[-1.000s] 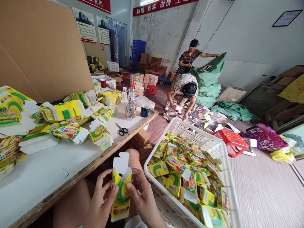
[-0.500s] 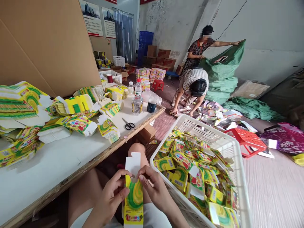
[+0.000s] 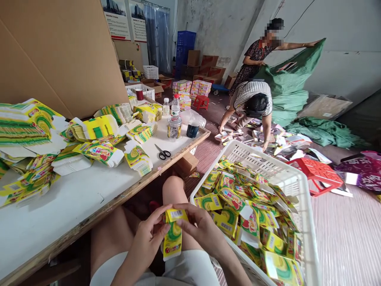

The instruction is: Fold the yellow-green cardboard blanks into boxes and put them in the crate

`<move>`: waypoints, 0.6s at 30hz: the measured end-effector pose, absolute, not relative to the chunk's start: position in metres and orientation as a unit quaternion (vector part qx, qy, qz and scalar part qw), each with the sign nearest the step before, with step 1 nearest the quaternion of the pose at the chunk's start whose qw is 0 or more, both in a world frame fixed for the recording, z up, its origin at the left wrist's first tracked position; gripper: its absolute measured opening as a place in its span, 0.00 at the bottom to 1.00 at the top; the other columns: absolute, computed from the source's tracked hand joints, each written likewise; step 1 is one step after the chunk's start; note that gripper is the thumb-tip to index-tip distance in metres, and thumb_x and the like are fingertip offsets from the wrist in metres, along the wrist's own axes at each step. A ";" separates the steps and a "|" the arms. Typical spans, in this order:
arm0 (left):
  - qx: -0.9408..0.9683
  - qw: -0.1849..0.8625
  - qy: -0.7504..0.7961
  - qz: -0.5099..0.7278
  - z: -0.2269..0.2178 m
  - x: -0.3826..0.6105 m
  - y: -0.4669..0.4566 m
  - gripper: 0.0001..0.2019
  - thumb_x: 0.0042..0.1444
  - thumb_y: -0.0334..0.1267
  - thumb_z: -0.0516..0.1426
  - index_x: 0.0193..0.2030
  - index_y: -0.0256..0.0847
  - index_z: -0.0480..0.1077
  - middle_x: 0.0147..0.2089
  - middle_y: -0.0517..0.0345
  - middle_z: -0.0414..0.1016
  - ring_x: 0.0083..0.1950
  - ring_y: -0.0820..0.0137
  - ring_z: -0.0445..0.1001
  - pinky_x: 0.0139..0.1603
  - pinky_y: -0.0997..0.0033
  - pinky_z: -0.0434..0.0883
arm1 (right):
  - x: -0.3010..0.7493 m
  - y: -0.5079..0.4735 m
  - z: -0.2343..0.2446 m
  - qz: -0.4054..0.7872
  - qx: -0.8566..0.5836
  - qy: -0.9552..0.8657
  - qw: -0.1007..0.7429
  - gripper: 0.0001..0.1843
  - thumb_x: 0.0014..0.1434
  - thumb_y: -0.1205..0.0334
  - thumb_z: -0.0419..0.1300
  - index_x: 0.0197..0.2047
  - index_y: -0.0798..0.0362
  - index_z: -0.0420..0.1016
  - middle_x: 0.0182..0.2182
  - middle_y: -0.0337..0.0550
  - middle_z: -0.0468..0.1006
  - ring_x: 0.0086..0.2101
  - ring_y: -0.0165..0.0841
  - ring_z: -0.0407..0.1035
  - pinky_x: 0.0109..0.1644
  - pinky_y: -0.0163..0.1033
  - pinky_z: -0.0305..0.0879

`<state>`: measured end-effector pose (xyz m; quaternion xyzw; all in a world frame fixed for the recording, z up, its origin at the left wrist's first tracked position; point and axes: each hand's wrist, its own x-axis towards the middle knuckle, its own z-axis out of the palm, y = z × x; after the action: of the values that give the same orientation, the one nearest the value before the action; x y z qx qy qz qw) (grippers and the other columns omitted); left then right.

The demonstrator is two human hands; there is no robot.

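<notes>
2 hands, 1 carton betw. them: L hand (image 3: 149,236) is gripping the yellow-green carton (image 3: 173,242) by its L edge, fingers curling, thumb pressing on the front; R hand (image 3: 204,228) is pinching the upper R side, half-closed, fingers reaching over the top. Carton is hanging slightly tilted above the lap, barcode panel showing up top. To the R, 1 white crate (image 3: 312,226) is holding a heap of cartons (image 3: 235,198), too many to count. To the L, 1 table (image 3: 74,206) is bearing several carton stacks (image 3: 101,127) (overlapping, no exact no.), plus 1 pr. scissors (image 3: 164,154), 1 red-capped bottle (image 3: 175,109), 1 sm. white-capped bottle (image 3: 166,108), 1 clear jar (image 3: 174,130) & 1 dark mug (image 3: 192,130). Beyond the crate, 2 co-workers: 1 person (image 3: 253,93) is bending to the floor, 1 standing person (image 3: 254,59) is holding a green sack (image 3: 287,105).
</notes>
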<state>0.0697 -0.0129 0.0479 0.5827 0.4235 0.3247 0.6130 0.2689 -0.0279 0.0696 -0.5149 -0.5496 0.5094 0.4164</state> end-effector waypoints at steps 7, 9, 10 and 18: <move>0.544 0.644 0.415 0.342 0.047 0.071 -0.015 0.25 0.65 0.46 0.56 0.67 0.44 0.65 0.64 0.45 0.75 0.62 0.54 0.74 0.59 0.59 0.74 | 0.255 -0.023 0.062 0.355 -0.634 -0.604 0.327 0.15 0.54 0.68 0.61 0.47 0.51 0.76 0.17 0.28 0.62 0.20 0.30 0.58 0.27 0.34 0.50; 0.526 0.657 0.416 0.344 0.048 0.071 -0.014 0.26 0.64 0.46 0.56 0.68 0.42 0.63 0.62 0.43 0.76 0.61 0.54 0.75 0.58 0.59 0.75 | 0.252 -0.024 0.061 0.350 -0.631 -0.609 0.329 0.16 0.55 0.67 0.61 0.49 0.52 0.74 0.16 0.26 0.60 0.19 0.30 0.57 0.26 0.34 0.49; 0.519 0.661 0.418 0.345 0.049 0.071 -0.013 0.27 0.64 0.46 0.57 0.68 0.42 0.63 0.61 0.43 0.77 0.61 0.53 0.76 0.57 0.58 0.76 | 0.251 -0.024 0.060 0.353 -0.628 -0.609 0.332 0.17 0.55 0.66 0.61 0.50 0.51 0.73 0.16 0.26 0.60 0.19 0.30 0.57 0.25 0.34 0.48; 0.531 0.641 0.428 0.351 0.050 0.076 -0.013 0.24 0.62 0.46 0.59 0.64 0.42 0.68 0.58 0.45 0.80 0.58 0.54 0.78 0.56 0.59 0.76 | 0.249 -0.025 0.056 0.328 -0.656 -0.592 0.336 0.20 0.51 0.69 0.59 0.49 0.51 0.71 0.18 0.27 0.64 0.19 0.29 0.57 0.25 0.33 0.48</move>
<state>0.0756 -0.0133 0.0495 0.5313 0.4283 0.3510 0.6412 0.2490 -0.0253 0.0562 -0.6556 -0.5917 0.3276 0.3357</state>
